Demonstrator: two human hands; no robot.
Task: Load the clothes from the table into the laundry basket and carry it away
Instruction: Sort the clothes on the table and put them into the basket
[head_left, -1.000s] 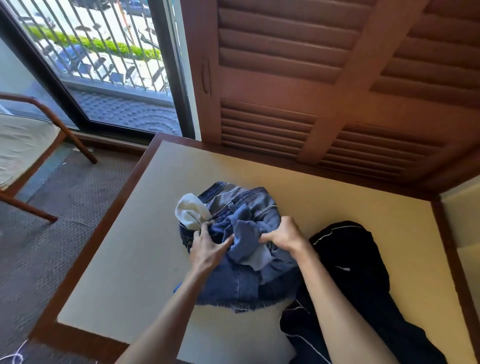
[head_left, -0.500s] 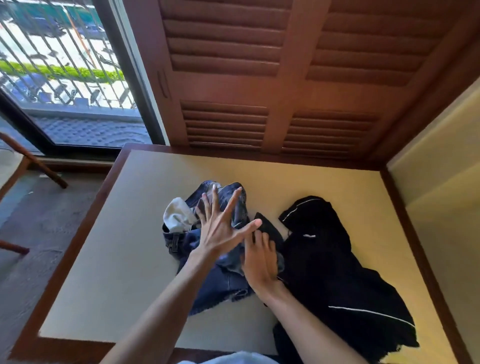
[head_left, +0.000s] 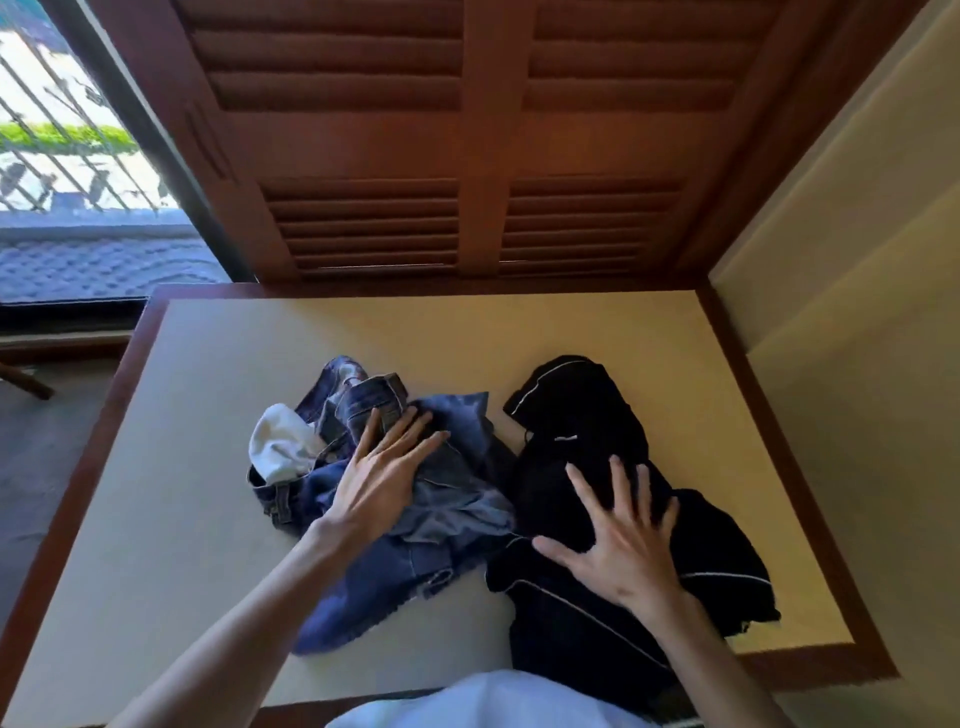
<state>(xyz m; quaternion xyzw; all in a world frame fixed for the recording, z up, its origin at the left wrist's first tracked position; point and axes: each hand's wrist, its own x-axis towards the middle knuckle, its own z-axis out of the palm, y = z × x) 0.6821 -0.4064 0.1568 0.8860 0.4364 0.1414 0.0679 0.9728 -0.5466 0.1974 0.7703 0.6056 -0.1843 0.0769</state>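
Denim is seen crumpled under the left hand, whose fingers are laid out straight and slightly spread, flat upon the cloth; nothing is gripped by it. The blue heap is made up of jeans with a waistband and belt loops shown beyond the fingertips, and a frayed leg end trailing back toward the wrist and the near table edge. A white garment is tucked into the denim just to the outer side of the left hand (only a rounded fold of it is exposed). The right hand is held wide, fingers fanned and thumb stretched toward the denim, and is pressed or rested upon a black garment with thin white piping; whether the palm is fully down cannot be told. The black garment is spread beneath and beyond this hand, and its lower part is draped over the near edge of the table, beside the wrist. The two heaps are touching in the space between the hands. Both are lying on the pale table top, which is framed by a dark wooden border. Beyond the fingertips of both hands, a wooden louvred shutter is stood against the far edge of the table. Farther out past the left hand, a window with a railing outside is visible.
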